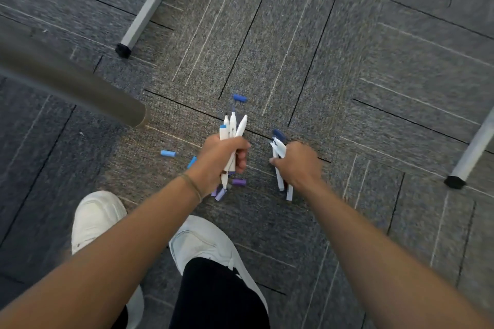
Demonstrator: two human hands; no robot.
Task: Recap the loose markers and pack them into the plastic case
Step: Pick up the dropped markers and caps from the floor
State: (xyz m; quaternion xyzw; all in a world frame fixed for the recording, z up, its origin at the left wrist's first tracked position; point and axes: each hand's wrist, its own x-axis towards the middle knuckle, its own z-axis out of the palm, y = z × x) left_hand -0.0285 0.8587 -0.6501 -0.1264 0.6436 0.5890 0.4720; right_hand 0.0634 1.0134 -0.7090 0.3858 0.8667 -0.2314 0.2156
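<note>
I see left hand (222,156) gripping bundle of white markers (233,128), tips pointing away over grey carpet (347,61). Right hand (299,165) clamps second white-marker bunch (279,157). Hands apart, side by side. Loose caps on carpet: blue cap (239,98), light-blue cap (168,153), purple cap (238,182). White sneakers (203,246) below.

Caps (168,153) lie left — markers (233,125) right of them

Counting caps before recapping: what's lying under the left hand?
Under the left hand and its marker bundle, a purple cap and lavender caps lie on the carpet. Anything directly beneath the fist is hidden.
</note>
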